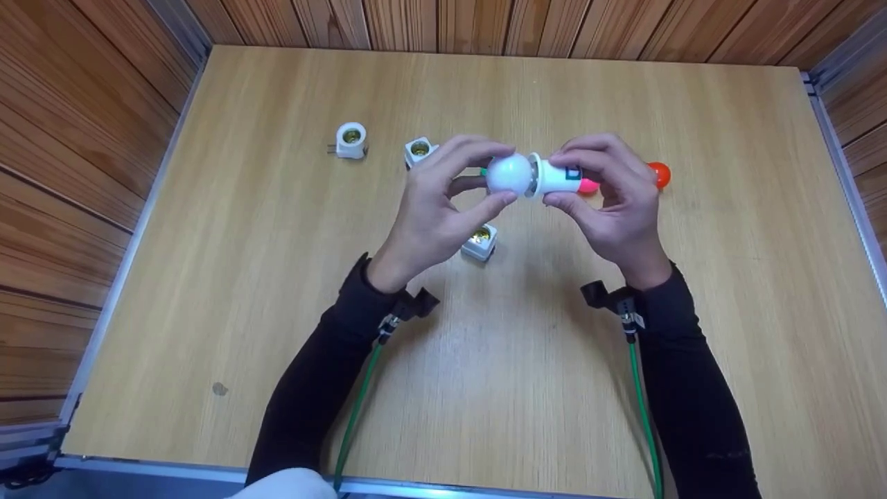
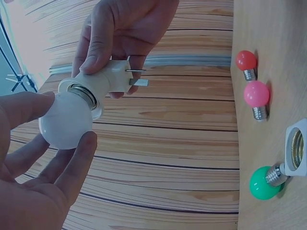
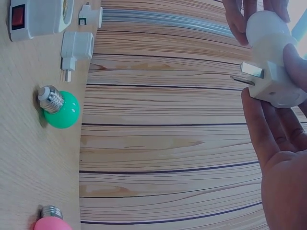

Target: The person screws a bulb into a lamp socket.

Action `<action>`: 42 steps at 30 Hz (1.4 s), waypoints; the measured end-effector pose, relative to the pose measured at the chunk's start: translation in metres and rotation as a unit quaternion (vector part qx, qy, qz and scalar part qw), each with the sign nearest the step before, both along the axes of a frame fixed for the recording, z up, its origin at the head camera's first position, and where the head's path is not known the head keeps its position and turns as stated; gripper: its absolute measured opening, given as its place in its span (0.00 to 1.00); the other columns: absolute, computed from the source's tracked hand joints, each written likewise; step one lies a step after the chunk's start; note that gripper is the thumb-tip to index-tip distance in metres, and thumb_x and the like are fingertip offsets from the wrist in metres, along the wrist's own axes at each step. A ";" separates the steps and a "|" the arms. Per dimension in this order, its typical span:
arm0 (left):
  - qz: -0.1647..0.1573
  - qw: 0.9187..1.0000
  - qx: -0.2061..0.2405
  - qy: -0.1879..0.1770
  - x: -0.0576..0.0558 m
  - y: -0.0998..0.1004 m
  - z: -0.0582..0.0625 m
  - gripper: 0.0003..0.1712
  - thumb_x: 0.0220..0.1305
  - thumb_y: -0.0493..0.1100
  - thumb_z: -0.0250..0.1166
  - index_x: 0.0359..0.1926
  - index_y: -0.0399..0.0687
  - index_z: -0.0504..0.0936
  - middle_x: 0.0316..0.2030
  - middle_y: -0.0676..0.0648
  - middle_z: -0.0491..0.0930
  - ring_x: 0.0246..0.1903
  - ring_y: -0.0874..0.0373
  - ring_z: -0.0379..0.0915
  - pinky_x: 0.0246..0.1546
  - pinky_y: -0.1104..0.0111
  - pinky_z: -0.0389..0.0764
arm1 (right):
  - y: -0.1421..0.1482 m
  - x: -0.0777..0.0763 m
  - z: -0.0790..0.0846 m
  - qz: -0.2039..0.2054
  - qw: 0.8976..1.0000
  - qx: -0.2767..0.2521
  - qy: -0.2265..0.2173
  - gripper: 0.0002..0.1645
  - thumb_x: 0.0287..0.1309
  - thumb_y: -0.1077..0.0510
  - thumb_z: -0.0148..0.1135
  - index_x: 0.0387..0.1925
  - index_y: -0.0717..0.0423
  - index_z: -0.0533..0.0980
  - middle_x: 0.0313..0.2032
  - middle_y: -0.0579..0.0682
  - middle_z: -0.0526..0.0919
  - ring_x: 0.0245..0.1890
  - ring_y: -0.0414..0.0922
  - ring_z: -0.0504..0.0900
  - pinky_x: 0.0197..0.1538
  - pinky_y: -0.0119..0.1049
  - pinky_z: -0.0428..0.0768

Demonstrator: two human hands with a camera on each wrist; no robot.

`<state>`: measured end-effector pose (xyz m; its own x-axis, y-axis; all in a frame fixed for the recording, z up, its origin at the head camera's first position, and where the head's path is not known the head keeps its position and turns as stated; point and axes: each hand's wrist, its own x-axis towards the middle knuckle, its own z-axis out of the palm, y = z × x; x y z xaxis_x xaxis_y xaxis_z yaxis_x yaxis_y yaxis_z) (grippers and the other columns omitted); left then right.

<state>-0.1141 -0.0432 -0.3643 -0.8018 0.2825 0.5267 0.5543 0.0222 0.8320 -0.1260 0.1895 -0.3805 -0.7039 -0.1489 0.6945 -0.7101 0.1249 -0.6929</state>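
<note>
- Joining the white bulb (image 1: 509, 174) to the plug-in lamp socket (image 1: 560, 177) looks like our step; we hold both raised over the table (image 1: 208, 277).
- Our left hand (image 1: 431, 208) pinches the globe between thumb and fingers — our right hand (image 1: 624, 204) grips the socket's body likewise.
- Metal thread (image 2: 85, 95) shows at the socket's mouth, so the bulb seems not fully seated; the next move probably calls for alignment, then twisting.
- Below us lie the red bulb (image 1: 660, 175), pink bulb (image 2: 256, 94) and green bulb (image 2: 265, 183), plus a round-mouthed socket (image 1: 350, 141) and two squarer sockets (image 1: 478, 248).
- Nothing visibly blocks the joint — but the flat prongs (image 2: 139, 82) jut near our right fingers and could hamper regripping.
</note>
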 end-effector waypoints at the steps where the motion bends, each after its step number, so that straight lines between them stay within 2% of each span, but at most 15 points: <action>1: 0.000 1.000 0.000 0.002 0.000 0.000 0.000 0.24 0.67 0.37 0.73 0.60 0.29 0.82 0.57 0.33 0.82 0.57 0.50 0.84 0.57 0.67 0.91 | 0.000 0.000 0.000 0.000 1.000 0.001 -0.001 0.21 0.47 0.76 0.79 0.45 0.77 0.83 0.48 0.44 0.84 0.48 0.41 0.84 0.57 0.26 0.89; 11: -0.005 1.000 0.006 0.021 -0.001 0.000 -0.001 0.23 0.67 0.37 0.74 0.59 0.29 0.82 0.57 0.32 0.81 0.59 0.48 0.83 0.58 0.67 0.90 | 0.001 -0.001 0.000 0.006 1.000 -0.001 -0.005 0.22 0.47 0.77 0.79 0.46 0.77 0.83 0.46 0.53 0.85 0.47 0.43 0.86 0.58 0.29 0.89; 19: -0.004 0.999 0.000 0.039 0.000 0.001 -0.002 0.23 0.67 0.38 0.74 0.59 0.29 0.83 0.57 0.32 0.81 0.59 0.49 0.83 0.58 0.67 0.90 | 0.001 -0.001 -0.001 0.013 1.000 -0.004 -0.012 0.22 0.48 0.75 0.79 0.46 0.78 0.82 0.47 0.45 0.85 0.47 0.42 0.87 0.59 0.30 0.89; 29: -0.004 0.998 -0.022 0.058 -0.001 0.001 -0.001 0.21 0.67 0.37 0.74 0.57 0.31 0.84 0.58 0.33 0.82 0.61 0.48 0.83 0.61 0.68 0.88 | 0.002 -0.002 -0.001 0.026 0.999 -0.002 -0.018 0.21 0.52 0.72 0.79 0.47 0.78 0.83 0.47 0.45 0.85 0.46 0.42 0.87 0.56 0.28 0.90; 42: -0.004 0.997 -0.033 0.063 0.000 0.000 0.000 0.20 0.64 0.33 0.75 0.56 0.32 0.84 0.58 0.34 0.81 0.61 0.48 0.82 0.64 0.69 0.86 | 0.003 -0.002 0.000 0.027 0.999 0.010 -0.027 0.20 0.54 0.71 0.78 0.48 0.75 0.84 0.47 0.43 0.86 0.47 0.42 0.87 0.59 0.30 0.89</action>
